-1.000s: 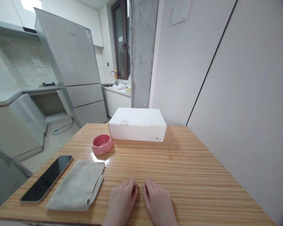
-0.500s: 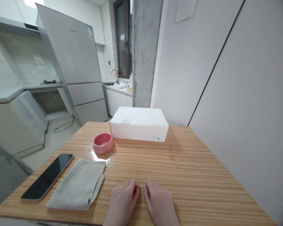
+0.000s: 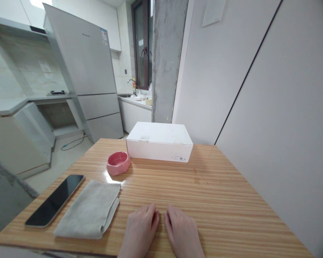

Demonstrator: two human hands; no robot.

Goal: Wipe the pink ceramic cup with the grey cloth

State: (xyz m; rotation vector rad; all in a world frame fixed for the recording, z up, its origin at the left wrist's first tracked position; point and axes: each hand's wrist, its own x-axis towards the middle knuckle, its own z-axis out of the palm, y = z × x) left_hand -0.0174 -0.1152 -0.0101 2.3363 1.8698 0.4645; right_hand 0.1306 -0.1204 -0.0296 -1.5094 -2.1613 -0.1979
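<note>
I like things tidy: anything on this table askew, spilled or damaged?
Nothing looks spilled. The folded grey cloth left of the left hand is uneven: its right-hand layers don't line up. The white box has a shiny patch on top; I can't tell if it's tape or damage.

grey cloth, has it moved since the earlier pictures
No. Against the wooden table, the grey cloth keeps its place, to the right of the phone; the whole view has shifted slightly, table included.

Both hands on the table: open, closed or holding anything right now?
Left hand: loosely closed on the wood-grain table, nothing visibly held.
Right hand: likewise closed, nothing visibly held.
</note>
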